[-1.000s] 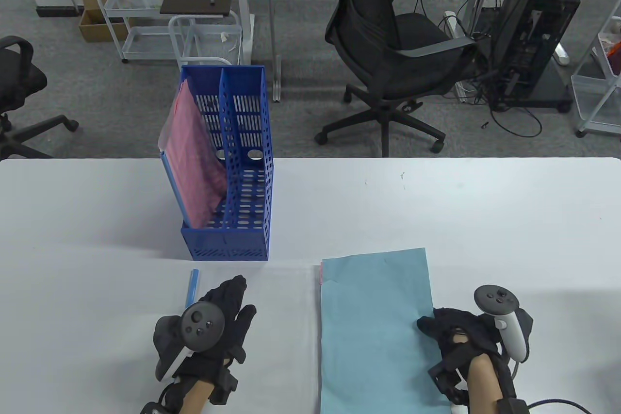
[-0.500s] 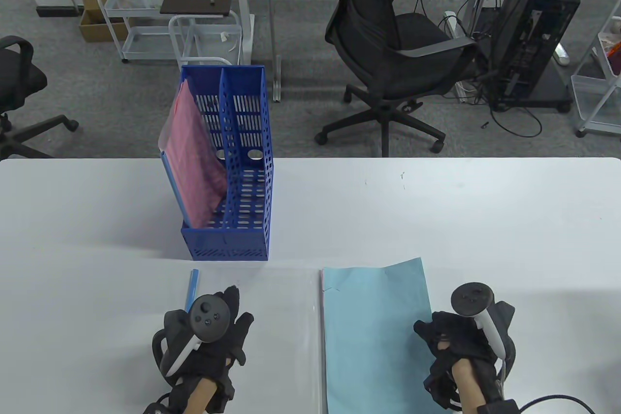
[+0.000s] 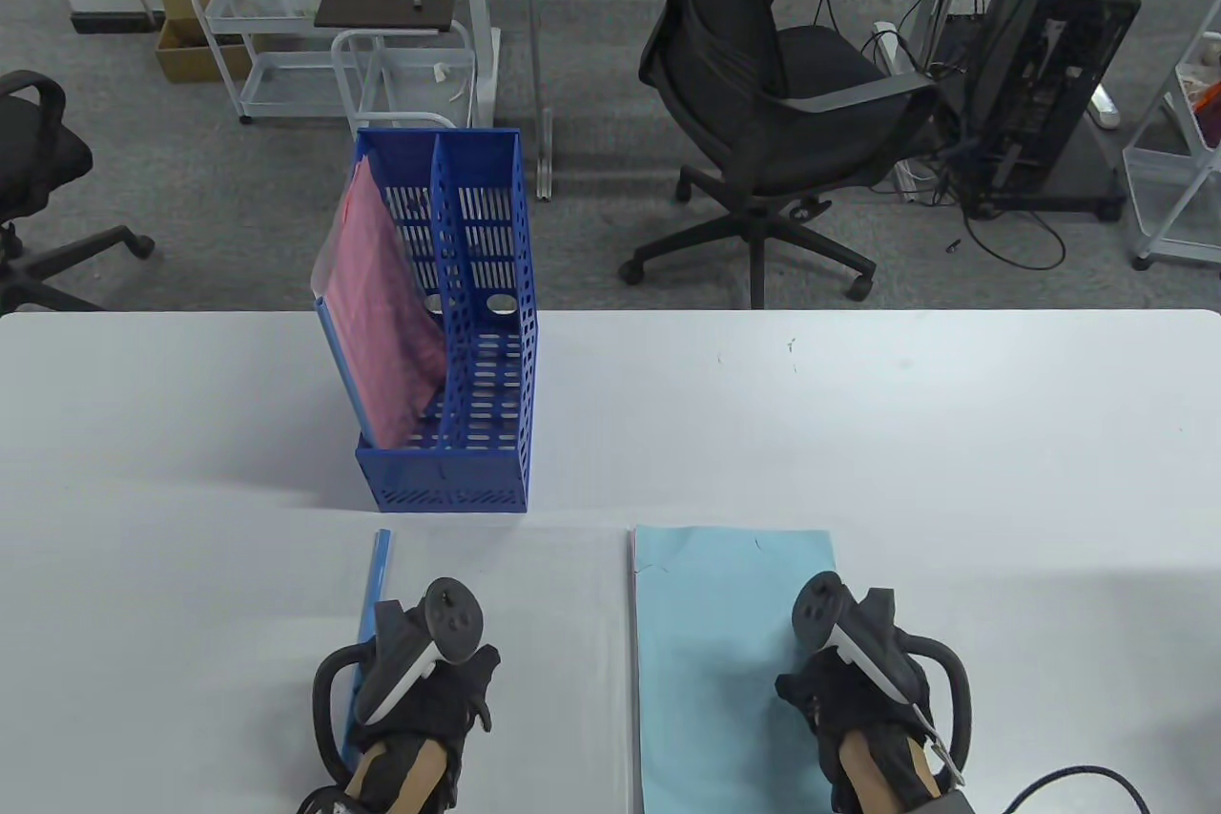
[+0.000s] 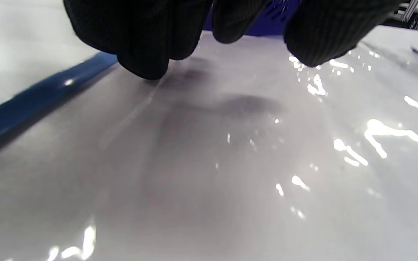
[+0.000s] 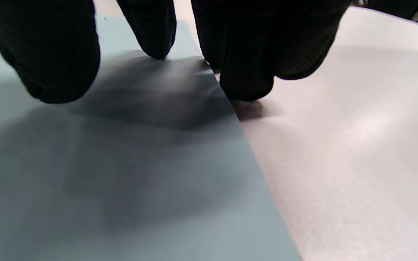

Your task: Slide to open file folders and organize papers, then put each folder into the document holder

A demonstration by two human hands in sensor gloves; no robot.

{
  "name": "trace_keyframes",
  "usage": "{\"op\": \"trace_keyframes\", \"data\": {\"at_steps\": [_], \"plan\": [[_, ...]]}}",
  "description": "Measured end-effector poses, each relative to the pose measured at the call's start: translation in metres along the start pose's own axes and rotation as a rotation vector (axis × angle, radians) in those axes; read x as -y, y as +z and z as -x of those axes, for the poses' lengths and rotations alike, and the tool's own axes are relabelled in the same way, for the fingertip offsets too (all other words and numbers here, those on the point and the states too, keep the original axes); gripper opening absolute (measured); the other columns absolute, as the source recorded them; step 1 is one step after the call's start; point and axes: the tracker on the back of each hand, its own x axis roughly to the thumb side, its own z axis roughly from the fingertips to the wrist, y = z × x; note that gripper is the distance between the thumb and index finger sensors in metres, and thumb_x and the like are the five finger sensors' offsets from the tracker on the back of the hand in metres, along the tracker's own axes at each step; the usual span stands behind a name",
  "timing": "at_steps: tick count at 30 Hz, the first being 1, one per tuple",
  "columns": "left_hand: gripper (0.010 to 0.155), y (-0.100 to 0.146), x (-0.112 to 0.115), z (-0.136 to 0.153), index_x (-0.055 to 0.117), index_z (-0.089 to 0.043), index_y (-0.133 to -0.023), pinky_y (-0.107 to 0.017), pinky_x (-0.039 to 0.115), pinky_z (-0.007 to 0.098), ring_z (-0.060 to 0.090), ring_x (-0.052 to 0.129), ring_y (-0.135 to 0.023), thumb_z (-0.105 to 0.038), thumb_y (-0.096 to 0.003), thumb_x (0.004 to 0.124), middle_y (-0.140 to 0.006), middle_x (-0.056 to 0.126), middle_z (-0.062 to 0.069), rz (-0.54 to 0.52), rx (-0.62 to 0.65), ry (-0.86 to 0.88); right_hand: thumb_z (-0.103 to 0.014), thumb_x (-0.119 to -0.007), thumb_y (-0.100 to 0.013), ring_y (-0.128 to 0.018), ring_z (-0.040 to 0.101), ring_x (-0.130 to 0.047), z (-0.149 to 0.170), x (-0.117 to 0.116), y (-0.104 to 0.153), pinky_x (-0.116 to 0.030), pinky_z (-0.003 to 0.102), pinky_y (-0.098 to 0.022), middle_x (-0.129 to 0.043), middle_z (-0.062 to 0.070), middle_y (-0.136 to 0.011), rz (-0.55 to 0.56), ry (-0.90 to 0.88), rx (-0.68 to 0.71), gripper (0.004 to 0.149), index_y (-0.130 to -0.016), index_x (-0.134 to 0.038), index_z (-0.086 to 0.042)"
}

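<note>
Blue paper stack (image 3: 730, 661) lies flat under the right hand's fingertips, its right edge running just between them in the right wrist view; a thin white-and-pink sliver of other sheets shows along its left edge. Judged light, limp and prone to fanning: best moved by pressing flat and dragging, or lifted by pinching the right edge where it meets bare table (image 3: 858, 413).

Right hand (image 3: 858, 690) has fingers (image 5: 252, 72) curled down, tips pressing paper and table, pinching nothing.

Clear folder cover (image 4: 230, 156) spreads beneath the left fingertips, glossy, likely slippery and floppy. Its blue slide bar (image 3: 367, 623) lies just left of them; judged stiff, the sound place to grip.

Left hand (image 3: 429, 690) has fingertips (image 4: 147, 61) bent, resting on the cover, slightly apart, gripping nothing.

Against the frame a second ago: both hands have drawn back toward the near edge, the paper's far edge has come nearer and squared up, and the bar shows longer.

Blue document holder (image 3: 448, 470) stands beyond the left fingers, pink folder (image 3: 382, 318) leaning in its left compartment.
</note>
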Motion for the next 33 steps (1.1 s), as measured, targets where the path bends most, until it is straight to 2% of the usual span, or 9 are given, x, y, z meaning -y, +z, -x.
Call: {"op": "trace_keyframes", "data": {"at_steps": [3,7,8,18,22,25,30,33], "plan": [[0.080,-0.003,0.003,-0.005,0.060,-0.020,-0.112,-0.064,0.074,0.062,0.048,0.086,-0.090,-0.055,-0.0436,0.084,-0.108,0.074,0.023,0.011,-0.001,-0.045,-0.059,-0.086,-0.035,-0.082,0.035,-0.084,-0.008,-0.002,0.001,-0.072,0.054,-0.066,-0.058,0.015,-0.111,0.026,0.080,-0.008,0.083,-0.106,-0.053,-0.032],[0.085,-0.007,0.008,-0.008,0.059,-0.020,-0.112,-0.063,0.076,0.059,0.046,0.084,-0.087,-0.051,-0.0402,0.092,-0.108,0.070,0.022,0.000,-0.032,-0.086,-0.058,-0.086,-0.035,-0.082,0.035,-0.085,-0.008,-0.002,0.001,-0.073,0.054,-0.065,-0.059,0.015,-0.111,0.024,0.076,-0.009,0.082,-0.105,-0.054,-0.032],[0.084,-0.007,0.007,-0.008,0.059,-0.020,-0.111,-0.062,0.077,0.057,0.044,0.085,-0.086,-0.052,-0.0401,0.091,-0.108,0.070,0.020,-0.005,-0.037,-0.105,-0.058,-0.086,-0.035,-0.082,0.035,-0.085,-0.009,-0.002,0.001,-0.073,0.054,-0.065,-0.059,0.015,-0.111,0.025,0.077,-0.007,0.082,-0.105,-0.054,-0.032],[0.081,-0.007,0.008,-0.010,0.053,-0.024,-0.112,-0.050,0.089,0.047,0.027,0.098,-0.066,-0.035,-0.0421,0.092,-0.108,0.071,0.009,-0.011,-0.029,-0.068,-0.058,-0.085,-0.035,-0.082,0.035,-0.084,-0.009,-0.002,0.001,-0.073,0.055,-0.065,-0.059,0.016,-0.111,0.020,0.085,-0.005,0.082,-0.106,-0.053,-0.031],[0.081,-0.009,0.007,-0.008,0.053,-0.021,-0.111,-0.046,0.092,0.042,0.020,0.101,-0.060,-0.026,-0.0413,0.093,-0.106,0.071,0.011,-0.030,-0.017,-0.012,-0.058,-0.085,-0.035,-0.081,0.036,-0.085,-0.010,-0.002,0.001,-0.073,0.055,-0.065,-0.059,0.016,-0.110,0.021,0.087,-0.003,0.082,-0.106,-0.053,-0.031],[0.080,-0.008,0.003,-0.002,0.055,-0.019,-0.110,-0.045,0.093,0.042,0.019,0.103,-0.059,-0.023,-0.0403,0.093,-0.103,0.074,0.013,-0.037,0.014,0.109,-0.058,-0.085,-0.035,-0.082,0.035,-0.084,-0.010,-0.002,0.001,-0.073,0.055,-0.065,-0.059,0.016,-0.110,0.020,0.087,-0.002,0.082,-0.106,-0.053,-0.031],[0.078,-0.003,-0.014,0.020,0.058,-0.016,-0.109,-0.043,0.094,0.042,0.020,0.105,-0.058,-0.024,-0.0398,0.093,-0.106,0.068,0.022,0.001,0.092,0.483,-0.058,-0.085,-0.035,-0.081,0.035,-0.085,-0.010,-0.002,0.001,-0.073,0.055,-0.065,-0.060,0.016,-0.110,0.020,0.093,0.000,0.082,-0.105,-0.053,-0.031],[0.078,-0.002,-0.021,0.031,0.057,-0.016,-0.110,-0.043,0.094,0.041,0.020,0.105,-0.059,-0.025,-0.0406,0.091,-0.106,0.068,0.022,0.105,0.185,0.732,-0.057,-0.085,-0.035,-0.081,0.035,-0.085,-0.010,-0.002,0.001,-0.073,0.055,-0.065,-0.060,0.016,-0.110,0.019,0.094,0.001,0.082,-0.106,-0.053,-0.031]]}}
